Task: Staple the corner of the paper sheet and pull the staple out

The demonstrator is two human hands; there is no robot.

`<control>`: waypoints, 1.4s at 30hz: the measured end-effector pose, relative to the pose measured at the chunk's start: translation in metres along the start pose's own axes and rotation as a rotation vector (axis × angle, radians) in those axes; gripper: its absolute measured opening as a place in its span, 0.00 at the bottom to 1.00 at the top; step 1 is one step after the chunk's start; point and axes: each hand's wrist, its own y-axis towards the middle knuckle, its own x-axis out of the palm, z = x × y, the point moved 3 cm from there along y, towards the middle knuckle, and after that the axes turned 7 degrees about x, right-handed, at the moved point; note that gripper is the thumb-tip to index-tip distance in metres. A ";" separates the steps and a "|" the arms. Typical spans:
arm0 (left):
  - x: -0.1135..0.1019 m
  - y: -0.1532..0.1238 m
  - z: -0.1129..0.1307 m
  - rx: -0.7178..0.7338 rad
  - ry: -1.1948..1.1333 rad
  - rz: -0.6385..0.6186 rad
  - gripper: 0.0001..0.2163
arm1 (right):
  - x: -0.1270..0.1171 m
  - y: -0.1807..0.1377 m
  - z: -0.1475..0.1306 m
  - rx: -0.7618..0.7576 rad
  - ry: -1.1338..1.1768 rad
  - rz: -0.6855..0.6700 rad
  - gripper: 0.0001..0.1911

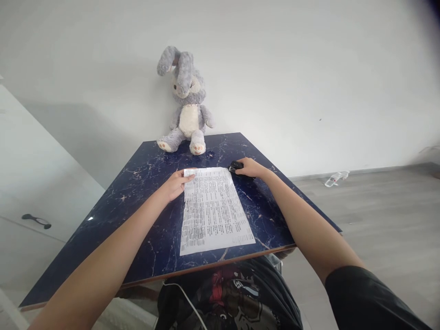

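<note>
Work at a blue marbled table (264,220), head view; clock directions are read about the centre of the printed paper (216,211), with twelve o'clock toward the wall (275,82). The paper lies on the tabletop, its long axis running roughly from twelve to six; the dense print is too small to read. The left hand (177,184), at ten o'clock, pinches the paper's far left corner, the thumb on the upper face and the fingers largely hidden at the edge. Relative to this grip, the bulk of the paper extends toward four o'clock. The right hand (249,167), between one and two o'clock, is closed over a black stapler-like tool (235,166), whose pale end points toward nine o'clock and reaches the paper's far right corner. Whether that corner sits inside the tool or only beside it cannot be told. A grey plush rabbit (189,121) sits at eleven o'clock on the table's far edge, near the wall. A clear plastic bottle (332,179) lies on the floor (374,215), just short of three o'clock. A dark handle (36,221) marks the white cabinet (20,183) at nine o'clock; a white cord (187,298) hangs between six and seven, across the dark shirt (275,293).
</note>
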 end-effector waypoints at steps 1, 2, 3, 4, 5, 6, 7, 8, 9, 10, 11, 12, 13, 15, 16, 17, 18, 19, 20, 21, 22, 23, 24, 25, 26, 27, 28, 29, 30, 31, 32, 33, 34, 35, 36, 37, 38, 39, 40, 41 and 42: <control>0.001 -0.001 -0.001 0.000 0.013 -0.011 0.19 | 0.000 0.000 0.000 -0.003 0.003 -0.003 0.13; 0.002 -0.001 -0.002 0.002 0.029 -0.024 0.19 | 0.000 -0.001 -0.001 -0.005 0.003 -0.004 0.13; 0.002 -0.001 -0.003 0.003 0.046 -0.042 0.20 | 0.000 -0.001 -0.001 -0.006 0.003 -0.007 0.13; 0.003 -0.002 -0.004 0.003 0.062 -0.061 0.20 | 0.000 -0.001 -0.001 -0.008 0.003 -0.007 0.13; 0.004 -0.002 -0.005 0.004 0.076 -0.076 0.21 | -0.001 -0.002 -0.002 -0.009 0.008 -0.002 0.13; 0.005 -0.002 -0.006 0.007 0.088 -0.085 0.21 | -0.002 -0.002 -0.002 -0.010 0.021 0.011 0.14; 0.005 -0.002 -0.006 0.012 0.097 -0.088 0.21 | -0.003 -0.003 -0.002 -0.011 0.043 0.029 0.14; 0.005 -0.003 -0.007 0.019 0.101 -0.086 0.22 | -0.005 -0.004 -0.002 -0.014 0.072 0.048 0.15; 0.005 -0.003 -0.006 0.028 0.102 -0.079 0.22 | -0.006 -0.005 -0.002 -0.019 0.102 0.063 0.15; 0.005 -0.003 -0.006 0.037 0.103 -0.071 0.21 | -0.007 -0.005 -0.001 -0.023 0.129 0.072 0.15; 0.005 -0.003 -0.006 0.044 0.104 -0.066 0.21 | -0.008 -0.006 -0.001 -0.026 0.147 0.070 0.15; 0.004 -0.003 -0.005 0.051 0.106 -0.060 0.21 | -0.009 -0.007 0.000 -0.026 0.154 0.059 0.15; 0.004 -0.003 -0.004 0.056 0.108 -0.055 0.21 | -0.009 -0.008 0.000 -0.030 0.158 0.042 0.14; 0.004 -0.002 -0.004 0.061 0.119 -0.048 0.22 | -0.010 -0.011 -0.001 -0.054 0.197 -0.014 0.16; 0.004 -0.002 -0.004 0.067 0.126 -0.045 0.22 | -0.011 -0.013 -0.002 -0.077 0.237 -0.049 0.19; 0.003 -0.002 -0.004 0.075 0.135 -0.040 0.23 | -0.012 -0.014 -0.004 -0.109 0.280 -0.082 0.21; 0.003 -0.002 -0.004 0.087 0.147 -0.035 0.23 | -0.013 -0.016 -0.006 -0.147 0.319 -0.108 0.23; 0.003 -0.002 -0.004 0.102 0.160 -0.029 0.24 | -0.015 -0.018 -0.009 -0.185 0.345 -0.127 0.25; 0.002 -0.001 -0.004 0.119 0.175 -0.022 0.24 | -0.017 -0.020 -0.011 -0.217 0.353 -0.137 0.26; 0.002 -0.001 -0.004 0.135 0.191 -0.013 0.25 | -0.019 -0.022 -0.013 -0.240 0.346 -0.139 0.27; 0.001 -0.001 -0.004 0.148 0.206 -0.004 0.25 | -0.022 -0.023 -0.014 -0.252 0.329 -0.135 0.27; 0.001 -0.001 -0.004 0.156 0.221 0.004 0.25 | -0.024 -0.024 -0.015 -0.254 0.306 -0.126 0.27; 0.001 -0.001 -0.004 0.162 0.233 0.012 0.25 | -0.026 -0.024 -0.015 -0.249 0.278 -0.112 0.27; 0.001 -0.001 -0.003 0.165 0.241 0.020 0.25 | -0.028 -0.025 -0.016 -0.243 0.247 -0.096 0.28; 0.001 -0.001 -0.003 0.167 0.247 0.027 0.25 | -0.029 -0.025 -0.016 -0.239 0.214 -0.080 0.28; 0.001 -0.001 -0.002 0.167 0.251 0.034 0.25 | -0.031 -0.026 -0.016 -0.237 0.182 -0.068 0.29; 0.001 -0.001 -0.002 0.167 0.253 0.040 0.25 | -0.031 -0.026 -0.016 -0.238 0.153 -0.059 0.29; 0.001 -0.001 -0.002 0.167 0.253 0.046 0.25 | -0.032 -0.027 -0.017 -0.244 0.128 -0.056 0.29; 0.001 -0.001 -0.002 0.169 0.255 0.050 0.25 | -0.032 -0.028 -0.018 -0.256 0.107 -0.054 0.30; 0.001 -0.002 -0.001 0.174 0.259 0.053 0.24 | -0.032 -0.029 -0.019 -0.275 0.092 -0.053 0.30; 0.001 -0.002 -0.001 0.179 0.263 0.054 0.24 | -0.032 -0.029 -0.020 -0.298 0.079 -0.053 0.30; 0.001 -0.002 -0.001 0.186 0.268 0.054 0.24 | -0.031 -0.030 -0.022 -0.322 0.069 -0.051 0.29; 0.000 -0.002 -0.001 0.191 0.275 0.054 0.24 | -0.031 -0.030 -0.023 -0.345 0.059 -0.049 0.29; 0.000 -0.002 -0.001 0.194 0.285 0.053 0.24 | -0.030 -0.031 -0.024 -0.365 0.047 -0.046 0.29; 0.000 -0.002 -0.001 0.197 0.296 0.052 0.23 | -0.030 -0.031 -0.026 -0.380 0.035 -0.043 0.29; 0.000 -0.002 -0.001 0.200 0.308 0.049 0.23 | -0.029 -0.032 -0.027 -0.391 0.023 -0.043 0.28; 0.001 -0.002 -0.001 0.206 0.324 0.045 0.22 | -0.029 -0.032 -0.029 -0.400 0.015 -0.043 0.28; 0.001 -0.002 0.000 0.214 0.340 0.043 0.22 | -0.029 -0.033 -0.031 -0.406 0.010 -0.045 0.28; 0.002 -0.002 0.000 0.224 0.356 0.040 0.21 | -0.029 -0.034 -0.033 -0.411 0.008 -0.046 0.27; 0.003 -0.003 0.001 0.234 0.370 0.033 0.21 | -0.029 -0.035 -0.035 -0.414 0.008 -0.047 0.27; 0.004 -0.003 0.001 0.243 0.383 0.025 0.20 | -0.029 -0.036 -0.037 -0.415 0.007 -0.052 0.27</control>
